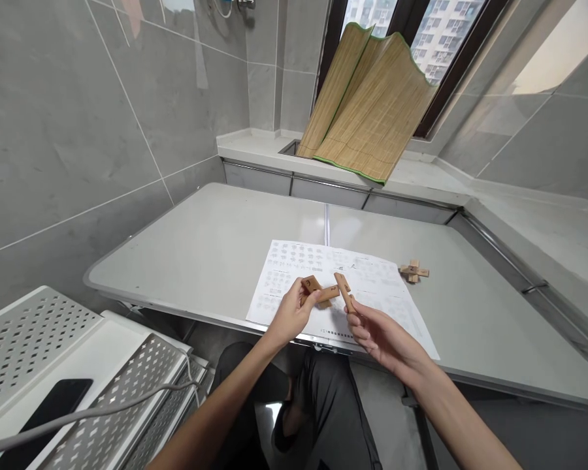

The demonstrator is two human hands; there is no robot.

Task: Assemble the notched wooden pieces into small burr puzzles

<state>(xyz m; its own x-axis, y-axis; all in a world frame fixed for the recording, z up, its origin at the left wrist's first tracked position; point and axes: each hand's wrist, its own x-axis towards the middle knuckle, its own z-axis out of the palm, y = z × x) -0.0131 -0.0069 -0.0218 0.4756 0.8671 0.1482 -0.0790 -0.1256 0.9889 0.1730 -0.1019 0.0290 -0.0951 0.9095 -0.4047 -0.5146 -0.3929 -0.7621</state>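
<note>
Over the near edge of a printed instruction sheet (274, 261), my left hand (294, 310) is closed around wooden puzzle pieces (329, 293) that cross each other. Dark marks show on their faces. My right hand (372, 329) pinches one notched wooden puzzle piece (343, 287), tilted upright just right of the crossed pieces. Whether the two touch I cannot tell. Farther right, an assembled wooden cross puzzle (413, 271) rests on the table by the sheet's right edge.
The grey folding table (215, 241) has a seam down its middle. Behind it, a bamboo mat (372, 111) leans on a ledge by the window. At the lower left, a black phone (53, 411) and a grey cable (127, 398) lie on a white perforated rack (112, 352).
</note>
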